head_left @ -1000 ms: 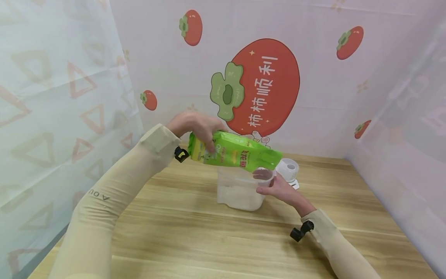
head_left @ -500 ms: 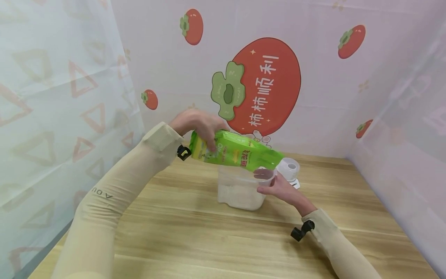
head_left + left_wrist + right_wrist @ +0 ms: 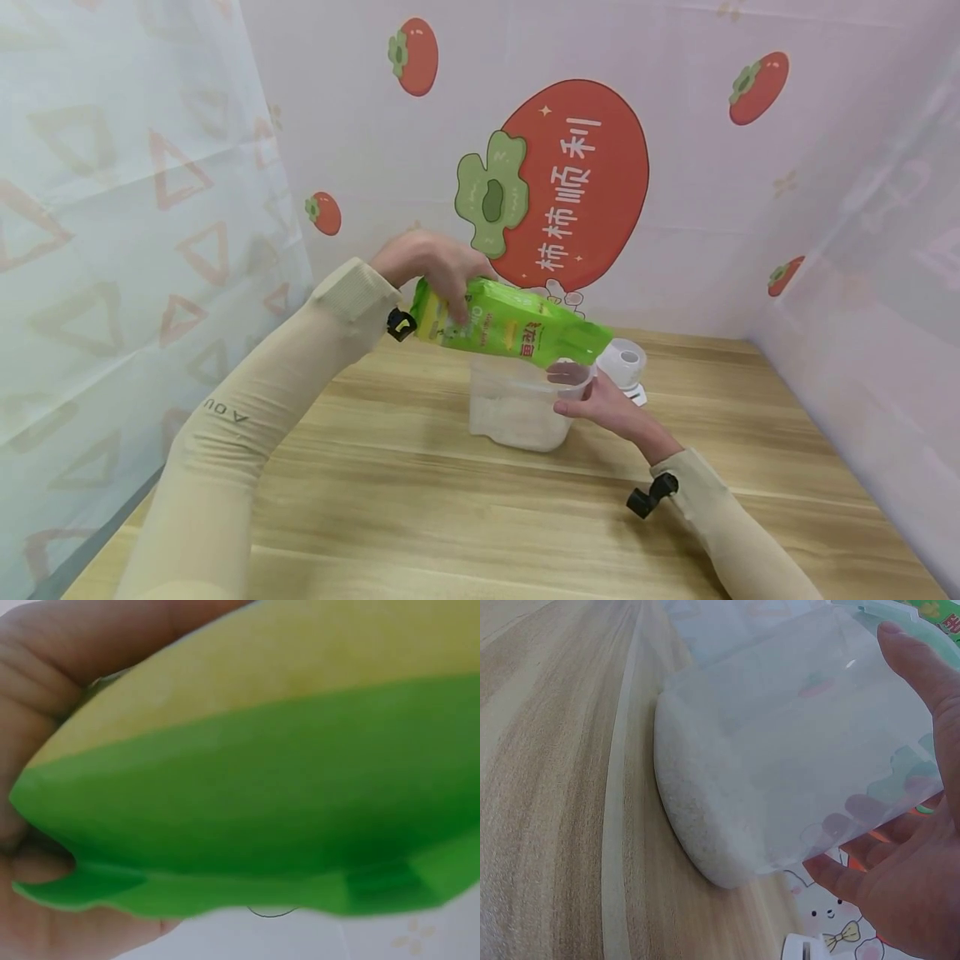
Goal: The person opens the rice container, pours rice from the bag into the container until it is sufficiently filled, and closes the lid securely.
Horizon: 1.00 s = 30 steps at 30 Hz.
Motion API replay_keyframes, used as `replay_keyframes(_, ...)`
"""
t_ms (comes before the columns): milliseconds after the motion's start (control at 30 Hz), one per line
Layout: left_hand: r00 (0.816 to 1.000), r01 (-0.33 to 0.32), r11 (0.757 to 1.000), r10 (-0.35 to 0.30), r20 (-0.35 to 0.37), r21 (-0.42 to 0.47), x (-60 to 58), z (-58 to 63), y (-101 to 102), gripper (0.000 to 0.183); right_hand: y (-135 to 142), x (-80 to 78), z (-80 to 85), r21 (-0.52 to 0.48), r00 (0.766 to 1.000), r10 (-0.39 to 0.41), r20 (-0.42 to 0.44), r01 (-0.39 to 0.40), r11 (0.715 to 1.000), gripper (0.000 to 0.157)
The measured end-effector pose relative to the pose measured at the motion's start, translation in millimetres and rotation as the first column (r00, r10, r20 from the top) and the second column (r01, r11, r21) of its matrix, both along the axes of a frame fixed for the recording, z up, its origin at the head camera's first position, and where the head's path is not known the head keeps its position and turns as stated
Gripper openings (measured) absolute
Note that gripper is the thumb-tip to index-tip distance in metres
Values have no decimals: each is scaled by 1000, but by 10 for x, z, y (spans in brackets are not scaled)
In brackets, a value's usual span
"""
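Note:
My left hand (image 3: 450, 271) grips a green and yellow rice bag (image 3: 506, 327) from above, near its raised left end. The bag lies tilted over a clear plastic container (image 3: 517, 408), its lower right end at the container's mouth. In the left wrist view the bag (image 3: 262, 787) fills most of the picture, with fingers and palm behind it. White rice (image 3: 697, 780) covers the container's bottom in the right wrist view. My right hand (image 3: 603, 406) holds the container's right side near the rim, thumb on the near wall and fingers on the far side.
A white translucent lid-like piece (image 3: 621, 364) with a round hole sits behind my right hand. The wooden table (image 3: 420, 517) ends at a printed back curtain (image 3: 360, 125), with more curtains at left and right.
My left wrist has risen slightly and shifted a little right, tipping the bag a touch more steeply. The right hand and container keep their place.

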<state>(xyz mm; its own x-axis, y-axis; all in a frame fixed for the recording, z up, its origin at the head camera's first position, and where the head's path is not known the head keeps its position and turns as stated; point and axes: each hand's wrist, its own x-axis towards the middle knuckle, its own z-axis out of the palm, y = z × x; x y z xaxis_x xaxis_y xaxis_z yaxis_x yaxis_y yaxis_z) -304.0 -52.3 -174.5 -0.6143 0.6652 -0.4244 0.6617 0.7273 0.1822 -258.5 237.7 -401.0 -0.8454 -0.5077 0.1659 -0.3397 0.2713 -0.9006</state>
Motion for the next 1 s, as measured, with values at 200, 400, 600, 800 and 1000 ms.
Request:
replay_keyframes(200,1000,-5,1000,4,-30,-10,-5,29,40,51,7,-4,7,-1,1000,-5,-4,5,1000,71)
replay_keyframes(400,998,-50,999,50,24,-9,13,59,89,45,10,-1,9,3,1000,4,0,-4,1000,76)
replay_keyframes(600,996,-80,997,81,48,-22,25,61,111,44,9,17,26,6,1000,3,1,-3,1000,75)
replay_keyframes(800,997,-66,996,68,35,-56,32,53,138,46,2,26,17,-7,1000,9,-5,-9,1000,75)
replay_keyframes(1000,996,-77,995,80,50,-68,43,53,175,46,-3,11,-5,2,1000,8,-22,-8,1000,73)
